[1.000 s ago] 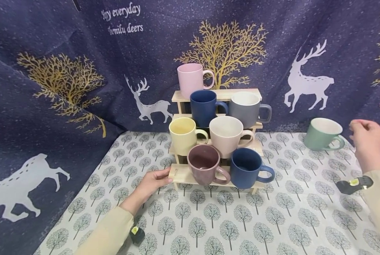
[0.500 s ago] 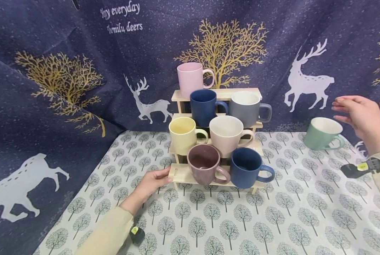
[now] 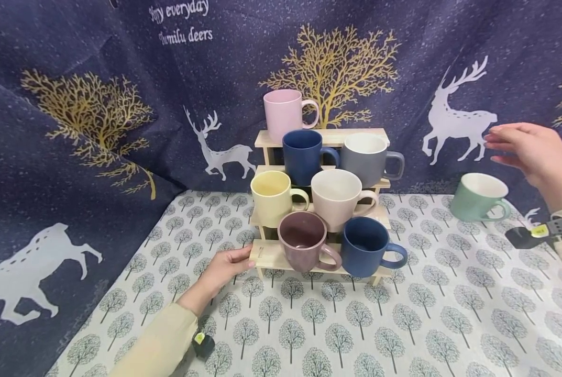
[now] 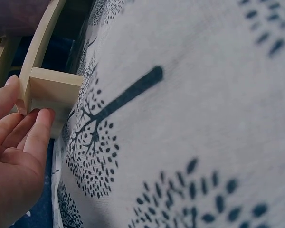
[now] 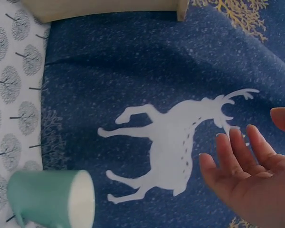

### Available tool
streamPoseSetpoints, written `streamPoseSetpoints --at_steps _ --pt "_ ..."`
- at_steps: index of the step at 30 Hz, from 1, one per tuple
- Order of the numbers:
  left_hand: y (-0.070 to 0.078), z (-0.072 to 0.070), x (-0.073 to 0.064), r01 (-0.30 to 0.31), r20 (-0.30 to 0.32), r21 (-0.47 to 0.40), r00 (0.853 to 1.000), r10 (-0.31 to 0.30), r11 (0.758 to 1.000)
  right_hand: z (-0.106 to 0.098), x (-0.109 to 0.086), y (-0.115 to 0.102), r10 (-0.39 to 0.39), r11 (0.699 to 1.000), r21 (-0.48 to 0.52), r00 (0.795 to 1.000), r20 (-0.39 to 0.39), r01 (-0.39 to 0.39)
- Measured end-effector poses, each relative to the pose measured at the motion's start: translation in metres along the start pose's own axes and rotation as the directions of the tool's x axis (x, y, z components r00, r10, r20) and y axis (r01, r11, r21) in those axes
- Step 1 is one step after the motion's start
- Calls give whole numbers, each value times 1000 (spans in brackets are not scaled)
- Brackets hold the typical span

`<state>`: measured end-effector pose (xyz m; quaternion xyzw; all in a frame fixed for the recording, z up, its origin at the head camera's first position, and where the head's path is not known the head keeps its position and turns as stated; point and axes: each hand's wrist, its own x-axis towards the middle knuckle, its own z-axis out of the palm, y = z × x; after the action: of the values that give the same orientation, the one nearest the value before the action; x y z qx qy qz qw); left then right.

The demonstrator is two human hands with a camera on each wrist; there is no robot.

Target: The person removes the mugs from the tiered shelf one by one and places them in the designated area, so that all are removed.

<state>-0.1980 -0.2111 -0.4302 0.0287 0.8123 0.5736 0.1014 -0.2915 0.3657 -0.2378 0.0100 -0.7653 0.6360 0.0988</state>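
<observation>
A stepped wooden rack [image 3: 272, 255] carries mugs on its tiers. At the left end of its lowest board, my left hand [image 3: 221, 272] pinches the wood. In the left wrist view the thumb lies over the board edge [image 4: 35, 52] and the fingers [image 4: 38, 135] are beneath it. My right hand [image 3: 537, 157] hangs in the air at the right with its fingers loosely extended, holding nothing. A green mug [image 3: 474, 201] with a pale inside stands on the cloth below that hand, and it also shows in the right wrist view [image 5: 40, 197].
Pink [image 3: 283, 115], grey [image 3: 363, 162], yellow [image 3: 270, 201], pale pink [image 3: 334, 204] and mauve [image 3: 299, 251] mugs fill the rack, along with two dark blue mugs, an upper one [image 3: 301, 159] and a lower one [image 3: 363, 251]. A navy deer-print curtain [image 3: 205, 78] hangs behind.
My right hand has risen from beside the green mug and drifted left, its curled fingers loosening. The left hand keeps its place on the rack, and the mugs have not moved.
</observation>
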Motion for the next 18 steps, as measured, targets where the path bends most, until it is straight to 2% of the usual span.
streamPoseSetpoints --at_steps 2,5,8,9,14,18 --pt "1 0 -1 3 -2 -1 1000 -3 1000 1 2 -4 5 1000 8 1000 14 -5" --pt "1 0 -1 2 4 -3 1000 -2 1000 2 5 -10 22 995 95 998 55 -27" --pt "1 0 -1 -1 9 -6 1000 1 1000 3 8 -17 41 993 108 995 93 -51" --pt "1 0 0 0 9 -7 1000 0 1000 5 9 -20 44 993 105 993 106 -56" --pt "1 0 -1 -1 4 -6 1000 1 1000 16 13 -36 39 998 -52 987 155 -31" --pt "1 -1 -1 1 -1 -4 1000 -1 1000 26 15 -46 38 998 -54 978 207 -27"
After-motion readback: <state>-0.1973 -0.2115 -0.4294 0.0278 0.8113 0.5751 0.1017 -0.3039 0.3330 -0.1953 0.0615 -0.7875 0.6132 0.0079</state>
